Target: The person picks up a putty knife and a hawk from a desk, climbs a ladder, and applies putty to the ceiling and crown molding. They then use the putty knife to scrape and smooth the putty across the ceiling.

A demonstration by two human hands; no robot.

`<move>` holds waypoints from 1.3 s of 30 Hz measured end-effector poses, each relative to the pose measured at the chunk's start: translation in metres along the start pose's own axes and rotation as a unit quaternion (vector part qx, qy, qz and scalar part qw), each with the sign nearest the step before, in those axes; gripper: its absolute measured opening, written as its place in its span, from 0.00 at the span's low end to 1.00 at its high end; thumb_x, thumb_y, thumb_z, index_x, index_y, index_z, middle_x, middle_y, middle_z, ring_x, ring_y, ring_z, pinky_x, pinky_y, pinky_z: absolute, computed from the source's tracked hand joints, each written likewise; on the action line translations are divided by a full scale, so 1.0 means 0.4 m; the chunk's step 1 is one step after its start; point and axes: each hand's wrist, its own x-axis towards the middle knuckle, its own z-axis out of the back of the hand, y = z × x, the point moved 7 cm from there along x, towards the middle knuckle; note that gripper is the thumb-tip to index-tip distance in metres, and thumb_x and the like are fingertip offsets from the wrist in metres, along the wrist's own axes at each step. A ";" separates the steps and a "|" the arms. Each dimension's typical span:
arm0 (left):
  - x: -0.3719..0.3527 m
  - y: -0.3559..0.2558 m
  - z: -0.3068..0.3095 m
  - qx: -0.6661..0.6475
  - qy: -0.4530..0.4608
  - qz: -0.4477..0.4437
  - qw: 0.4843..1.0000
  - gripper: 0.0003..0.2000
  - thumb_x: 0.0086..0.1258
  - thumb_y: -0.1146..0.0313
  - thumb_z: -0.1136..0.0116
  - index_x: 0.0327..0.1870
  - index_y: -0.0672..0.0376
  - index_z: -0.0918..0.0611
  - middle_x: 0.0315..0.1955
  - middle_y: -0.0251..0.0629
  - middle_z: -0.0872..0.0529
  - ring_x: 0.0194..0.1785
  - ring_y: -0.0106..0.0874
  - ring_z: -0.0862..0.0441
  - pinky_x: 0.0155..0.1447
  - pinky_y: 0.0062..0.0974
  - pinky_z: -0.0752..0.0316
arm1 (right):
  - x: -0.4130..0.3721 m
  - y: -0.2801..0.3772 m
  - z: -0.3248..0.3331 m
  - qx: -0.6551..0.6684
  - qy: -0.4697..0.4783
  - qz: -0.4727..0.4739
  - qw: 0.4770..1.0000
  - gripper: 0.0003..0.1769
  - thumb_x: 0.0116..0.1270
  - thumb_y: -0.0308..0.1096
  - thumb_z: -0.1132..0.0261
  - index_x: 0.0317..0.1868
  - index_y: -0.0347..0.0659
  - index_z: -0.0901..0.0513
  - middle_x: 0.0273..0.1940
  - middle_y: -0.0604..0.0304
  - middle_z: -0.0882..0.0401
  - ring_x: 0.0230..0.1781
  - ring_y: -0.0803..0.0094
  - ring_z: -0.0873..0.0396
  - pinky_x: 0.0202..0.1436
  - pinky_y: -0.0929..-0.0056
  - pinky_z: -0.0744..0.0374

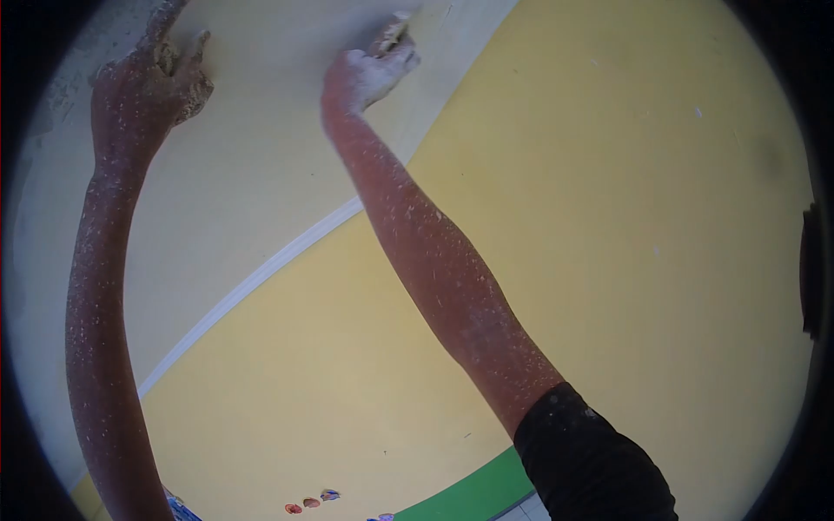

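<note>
My left hand [152, 91] is raised against the pale upper part of the wall [261, 122], at the upper left. Its visible fingers are stretched and apart, crusted with a greyish putty-like material. To its right my right hand [373, 76], white with powder, is closed beside the same pale surface. From its grip shows a small piece with a rough, whitish-brown edge [391, 36]; its kind cannot be made out. Pale specks cover both forearms.
A white strip [261, 276] crosses the wall diagonally between the pale part and the yellow area [608, 217]. Rough grey patches [82, 52] mark the upper left. Below are a green band [469, 486] and small colourful pictures [311, 502]. A dark object [810, 273] stands at the right edge.
</note>
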 end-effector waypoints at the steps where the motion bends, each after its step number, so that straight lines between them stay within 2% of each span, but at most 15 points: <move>1: 0.001 -0.008 -0.003 0.009 0.004 -0.011 1.000 0.24 0.72 0.53 0.34 0.68 0.43 0.21 0.24 0.41 0.13 0.28 0.41 0.15 0.39 0.39 0.19 | 0.012 0.006 0.027 -0.023 -0.018 0.041 0.999 0.16 0.81 0.50 0.49 0.58 0.55 0.22 0.53 0.81 0.21 0.47 0.83 0.30 0.51 0.81 0.32; 3: -0.002 -0.013 -0.002 -0.008 -0.016 -0.005 1.000 0.24 0.71 0.52 0.34 0.67 0.43 0.20 0.23 0.41 0.14 0.28 0.41 0.15 0.40 0.40 0.20 | 0.043 -0.085 0.018 0.258 0.071 -0.276 0.923 0.16 0.81 0.50 0.49 0.58 0.55 0.23 0.52 0.77 0.21 0.47 0.80 0.29 0.52 0.81 0.31; 8: -0.010 0.001 -0.025 0.038 0.021 -0.024 0.999 0.26 0.69 0.50 0.32 0.67 0.43 0.20 0.22 0.40 0.14 0.28 0.38 0.14 0.41 0.39 0.20 | -0.010 -0.008 0.002 -0.207 0.075 -0.096 0.971 0.20 0.74 0.56 0.43 0.54 0.54 0.18 0.47 0.74 0.21 0.49 0.79 0.28 0.54 0.78 0.30; 9: -0.019 0.025 -0.031 -0.021 0.015 0.022 0.999 0.29 0.71 0.62 0.37 0.74 0.45 0.28 0.28 0.41 0.13 0.27 0.36 0.16 0.35 0.37 0.21 | -0.013 0.018 0.006 -0.325 0.067 -0.045 0.942 0.22 0.72 0.58 0.41 0.54 0.53 0.17 0.46 0.73 0.21 0.49 0.78 0.28 0.54 0.77 0.30; 11: -0.020 0.030 -0.019 -0.075 -0.001 0.065 0.995 0.35 0.72 0.73 0.42 0.81 0.47 0.36 0.33 0.41 0.13 0.25 0.33 0.17 0.29 0.34 0.21 | 0.005 0.031 -0.002 -0.292 0.079 -0.046 0.952 0.20 0.73 0.55 0.42 0.55 0.54 0.17 0.46 0.73 0.21 0.50 0.78 0.27 0.55 0.77 0.30; 14: -0.019 0.018 -0.014 -0.277 0.062 0.183 0.941 0.37 0.70 0.64 0.37 0.81 0.44 0.37 0.55 0.44 0.14 0.52 0.36 0.13 0.53 0.40 0.15 | 0.038 -0.033 0.014 -0.097 0.066 -0.126 0.985 0.19 0.74 0.52 0.42 0.56 0.54 0.17 0.47 0.72 0.21 0.51 0.78 0.27 0.56 0.77 0.30; 17: -0.002 0.008 -0.020 0.025 -0.021 -0.026 0.999 0.26 0.69 0.49 0.32 0.68 0.42 0.21 0.21 0.39 0.15 0.25 0.37 0.15 0.39 0.38 0.20 | 0.026 -0.037 0.022 -0.012 0.067 -0.130 0.989 0.17 0.74 0.48 0.43 0.57 0.55 0.17 0.47 0.72 0.20 0.52 0.77 0.26 0.57 0.76 0.29; 20: -0.006 -0.009 -0.001 -0.011 -0.006 0.030 0.999 0.26 0.70 0.49 0.34 0.68 0.42 0.21 0.20 0.39 0.16 0.24 0.37 0.16 0.39 0.37 0.20 | 0.043 -0.007 0.001 -0.248 0.114 -0.065 0.960 0.17 0.76 0.46 0.45 0.59 0.55 0.19 0.48 0.72 0.20 0.53 0.78 0.26 0.58 0.76 0.30; 22: -0.015 -0.020 0.031 -0.042 -0.080 0.014 0.996 0.25 0.71 0.50 0.34 0.68 0.41 0.21 0.20 0.39 0.16 0.24 0.37 0.16 0.38 0.38 0.20 | 0.032 -0.004 -0.047 -0.632 0.173 0.039 0.754 0.17 0.79 0.43 0.48 0.62 0.54 0.21 0.50 0.73 0.21 0.54 0.80 0.27 0.60 0.75 0.31; 24: -0.019 -0.044 0.037 -0.057 -0.082 0.018 0.995 0.25 0.71 0.50 0.34 0.68 0.41 0.21 0.20 0.39 0.15 0.24 0.38 0.16 0.39 0.38 0.20 | 0.045 0.000 -0.034 -0.894 0.194 0.139 0.378 0.18 0.81 0.39 0.51 0.65 0.53 0.24 0.52 0.74 0.21 0.55 0.83 0.28 0.62 0.74 0.31; 25: -0.014 -0.054 0.039 -0.057 -0.063 0.025 0.996 0.25 0.71 0.50 0.34 0.68 0.41 0.21 0.20 0.39 0.15 0.25 0.38 0.16 0.39 0.38 0.20 | 0.052 0.024 -0.021 -0.896 0.192 0.140 0.375 0.18 0.81 0.39 0.51 0.65 0.53 0.24 0.52 0.74 0.21 0.55 0.83 0.28 0.62 0.74 0.31; 27: -0.001 -0.055 0.058 -0.047 -0.032 0.037 0.998 0.25 0.71 0.50 0.34 0.68 0.41 0.21 0.21 0.39 0.15 0.25 0.39 0.15 0.39 0.39 0.20 | 0.048 0.099 -0.037 -0.829 0.198 0.181 0.491 0.19 0.76 0.35 0.48 0.64 0.46 0.21 0.56 0.64 0.22 0.61 0.71 0.30 0.67 0.64 0.35; 29: 0.008 -0.044 0.077 -0.036 -0.014 0.039 0.999 0.25 0.71 0.50 0.34 0.68 0.41 0.21 0.21 0.39 0.15 0.26 0.39 0.15 0.40 0.39 0.20 | 0.093 0.117 -0.021 -0.548 0.175 0.029 0.817 0.20 0.74 0.33 0.47 0.64 0.46 0.22 0.56 0.63 0.23 0.60 0.70 0.30 0.66 0.66 0.34; 30: 0.011 -0.056 0.082 0.004 -0.015 -0.004 1.000 0.25 0.71 0.50 0.34 0.68 0.41 0.21 0.22 0.40 0.14 0.26 0.40 0.15 0.40 0.39 0.19 | 0.096 0.119 -0.015 -0.444 0.153 -0.009 0.883 0.21 0.73 0.31 0.47 0.64 0.46 0.23 0.56 0.63 0.24 0.60 0.70 0.29 0.65 0.66 0.34; 39: 0.003 0.053 0.002 -0.012 -0.010 0.009 1.000 0.25 0.71 0.52 0.34 0.68 0.42 0.21 0.25 0.41 0.13 0.29 0.43 0.15 0.42 0.40 0.19 | 0.042 -0.015 0.021 -0.158 0.091 -0.127 0.975 0.27 0.66 0.20 0.47 0.66 0.43 0.27 0.56 0.63 0.28 0.56 0.69 0.27 0.60 0.71 0.29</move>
